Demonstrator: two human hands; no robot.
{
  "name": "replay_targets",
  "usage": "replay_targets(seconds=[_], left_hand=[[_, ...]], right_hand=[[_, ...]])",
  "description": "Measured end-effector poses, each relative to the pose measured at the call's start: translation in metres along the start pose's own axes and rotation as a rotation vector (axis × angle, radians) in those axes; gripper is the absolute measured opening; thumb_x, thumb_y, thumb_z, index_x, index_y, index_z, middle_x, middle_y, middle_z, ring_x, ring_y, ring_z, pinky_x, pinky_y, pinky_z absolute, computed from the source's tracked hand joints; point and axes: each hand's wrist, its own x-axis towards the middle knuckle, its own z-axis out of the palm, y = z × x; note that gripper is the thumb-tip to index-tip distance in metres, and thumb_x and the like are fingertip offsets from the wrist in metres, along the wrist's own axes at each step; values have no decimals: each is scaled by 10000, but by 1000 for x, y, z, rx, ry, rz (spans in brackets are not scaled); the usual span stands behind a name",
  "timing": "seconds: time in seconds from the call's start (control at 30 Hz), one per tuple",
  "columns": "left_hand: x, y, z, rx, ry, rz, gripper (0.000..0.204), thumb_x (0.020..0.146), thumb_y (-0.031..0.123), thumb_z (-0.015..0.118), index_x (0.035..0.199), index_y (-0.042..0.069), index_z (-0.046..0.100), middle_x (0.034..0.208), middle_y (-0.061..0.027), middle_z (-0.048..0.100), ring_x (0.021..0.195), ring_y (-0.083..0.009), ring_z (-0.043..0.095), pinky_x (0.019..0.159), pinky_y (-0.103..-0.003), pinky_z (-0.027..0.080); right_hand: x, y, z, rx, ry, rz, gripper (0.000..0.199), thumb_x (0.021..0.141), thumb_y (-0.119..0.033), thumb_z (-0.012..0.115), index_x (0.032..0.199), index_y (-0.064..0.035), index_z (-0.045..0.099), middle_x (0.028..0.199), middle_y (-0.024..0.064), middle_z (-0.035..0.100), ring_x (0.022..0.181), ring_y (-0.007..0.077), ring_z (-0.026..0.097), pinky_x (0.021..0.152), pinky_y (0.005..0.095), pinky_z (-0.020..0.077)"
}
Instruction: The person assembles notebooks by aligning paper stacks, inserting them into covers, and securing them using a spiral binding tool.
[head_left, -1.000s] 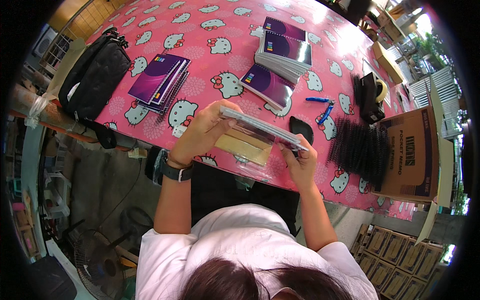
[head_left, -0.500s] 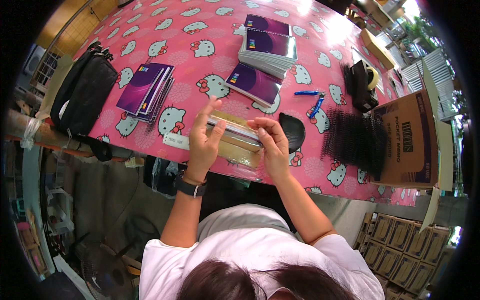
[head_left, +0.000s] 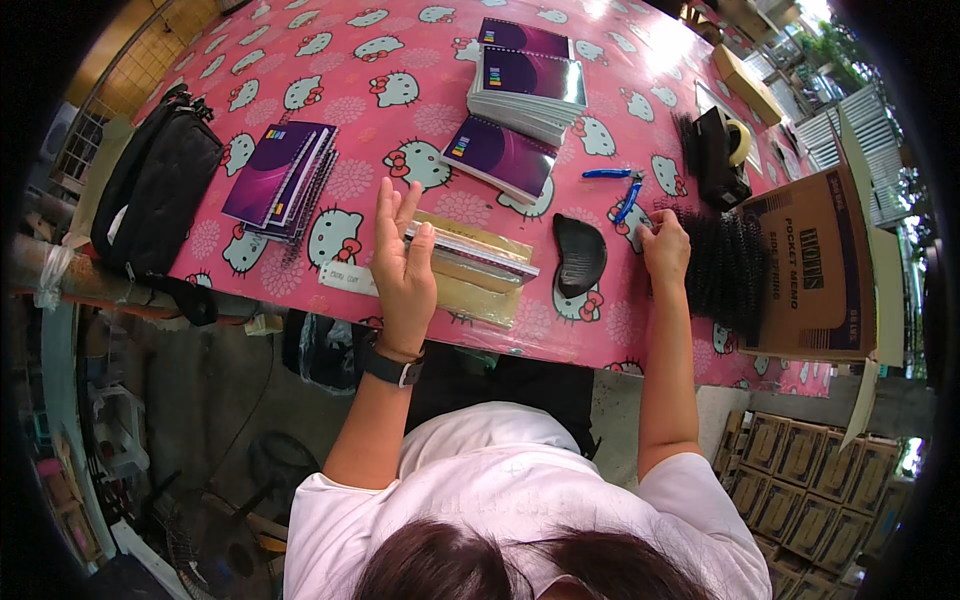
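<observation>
On the pink patterned worktop point(head_left: 355, 130), a cardboard box point(head_left: 820, 270) stands at the right, with a heap of loose black coils point(head_left: 715, 285) beside it. The far stacks point(head_left: 530, 100) of purple-covered notebooks show white page edges and no clear coil, so I judge most of the binding is left to do. The smaller left stack point(head_left: 275, 180) has dark coils along one edge and looks done. One pad point(head_left: 480, 257), nearest the person, sits narrow edge up at a yellowish board point(head_left: 480, 297); no coil shows on it, so it seems unfinished.

Both forearms reach forward over the near edge. The left hand point(head_left: 405, 278) is upright at the pad's left end, index and middle fingers extended, thumb over that end; whether it grips or merely steadies, I cannot tell. The right hand point(head_left: 667, 250) is at the heap's left side, fingers bent; whether they pinch a coil is unclear
</observation>
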Motion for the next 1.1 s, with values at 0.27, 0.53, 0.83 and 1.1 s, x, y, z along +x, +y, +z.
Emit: replay_targets(seconds=[0.27,0.53,0.83,1.1], left_hand=[[-15,44,14,667,-236,383,558,782,132,657,1323,164,523,1405,-58,457,1359,-264,359,1130,-604,52],[-11,29,19,475,-356,389,128,746,104,714,861,160,718,840,41,627,890,-177,579,1088,-475,269],[-7,34,11,427,-459,370,209,697,59,743,875,167,732,822,18,624,882,-178,576,977,-399,305],[-14,45,17,521,-543,456,257,739,162,732,983,179,654,936,18,592,944,-172,552,949,-435,305]], right_hand=[[-65,-68,-58,779,-365,-273,258,953,-97,524,1186,-43,619,867,-13,557,723,40,486,620,182,423],[-99,-86,-54,783,-504,-473,199,806,33,670,999,-11,690,912,28,583,766,86,555,666,224,457],[-101,-84,-57,774,-652,-482,250,801,-1,691,1050,-28,680,885,40,601,763,112,577,692,263,480],[-114,-93,-49,851,-651,-456,355,913,-91,620,1262,-48,573,814,24,620,680,81,513,642,236,440]])
